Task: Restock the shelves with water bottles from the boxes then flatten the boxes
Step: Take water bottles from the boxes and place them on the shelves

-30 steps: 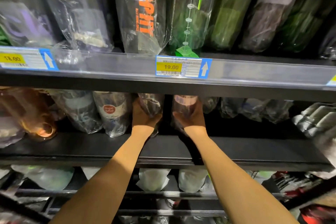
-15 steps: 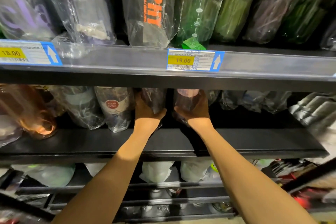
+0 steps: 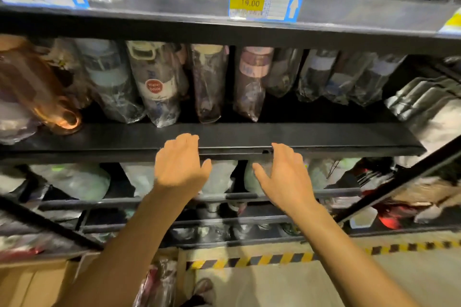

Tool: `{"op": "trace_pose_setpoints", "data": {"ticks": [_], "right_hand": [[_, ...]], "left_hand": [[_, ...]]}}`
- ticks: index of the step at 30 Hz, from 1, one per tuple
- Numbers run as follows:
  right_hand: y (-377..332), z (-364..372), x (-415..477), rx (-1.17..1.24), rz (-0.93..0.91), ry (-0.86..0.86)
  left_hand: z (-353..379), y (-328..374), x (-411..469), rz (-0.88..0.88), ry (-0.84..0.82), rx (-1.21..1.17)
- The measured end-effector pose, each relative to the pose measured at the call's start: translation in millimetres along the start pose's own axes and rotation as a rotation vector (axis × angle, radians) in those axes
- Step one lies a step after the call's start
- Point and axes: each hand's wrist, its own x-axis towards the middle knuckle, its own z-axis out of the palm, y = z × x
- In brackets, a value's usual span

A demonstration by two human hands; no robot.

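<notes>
Head view: left hand (image 3: 179,164) and right hand (image 3: 284,172) hover empty, fingers loose and spread, just in front of the black shelf (image 3: 324,138) edge. Wrapped water bottles (image 3: 208,82) stand leaning in a row on that shelf, apart from both hands. Step looks like restocking, between placements. The next move probably calls for reaching down to the cardboard box (image 3: 32,281) at lower left for more. Dim store aisle, price tag (image 3: 249,2) on the shelf above, hazard tape (image 3: 274,259) on the floor.
</notes>
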Motion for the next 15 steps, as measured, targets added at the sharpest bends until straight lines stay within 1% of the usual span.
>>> {"op": "trace_pose_setpoints", "data": {"ticks": [2,4,5,6,8,10,11,15], "right_hand": [[6,6,-27,-0.129,-0.045,-0.032],[9,13,-53,-0.201,-0.07,-0.045],[9,17,-67,-0.213,-0.09,-0.04],[7,20,-80,-0.217,-0.113,-0.029],[2,28,-102,-0.218,-0.146,-0.021],[-8,35,-123,-0.206,-0.149,-0.055],[-13,40,-134,-0.198,-0.146,-0.06],[-41,57,-167,-0.209,-0.138,-0.08]], "left_hand": [[0,-4,-36,0.006,0.032,0.068],[7,-12,-74,0.081,0.11,0.139],[12,-17,-92,0.066,0.155,0.155],[14,-22,-109,0.019,0.159,0.16],[18,-31,-134,-0.075,0.071,0.21],[19,-42,-159,-0.099,-0.032,0.282],[18,-48,-169,-0.097,-0.058,0.292],[18,-81,-196,-0.051,-0.06,0.275]]}}
